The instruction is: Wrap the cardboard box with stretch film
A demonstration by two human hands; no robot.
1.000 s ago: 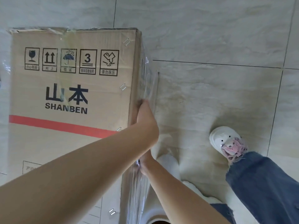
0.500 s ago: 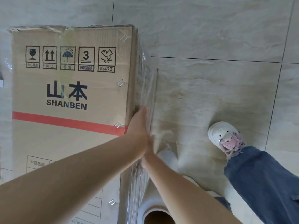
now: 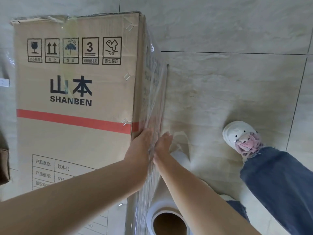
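A tall cardboard box (image 3: 76, 92) printed "SHANBEN" with a red stripe fills the left of the view. Clear stretch film (image 3: 155, 92) covers its right side face. My left hand (image 3: 140, 146) lies flat with fingers apart against the box's right edge, on the film. My right hand (image 3: 162, 146) is pressed flat beside it on the filmed side face. The stretch film roll (image 3: 165, 209), white with a brown cardboard core, stands upright at the bottom, right beside the box and under my right forearm.
The floor is pale glossy tile (image 3: 220, 82). My foot in a white shoe (image 3: 237, 134) with a pink charm and a blue jeans leg (image 3: 279, 184) are at the right. A dark brown object (image 3: 4, 165) shows at the left edge.
The view has shifted so the roll's core now shows at the bottom. My right hand came up from below my left and now lies flat beside it on the film.
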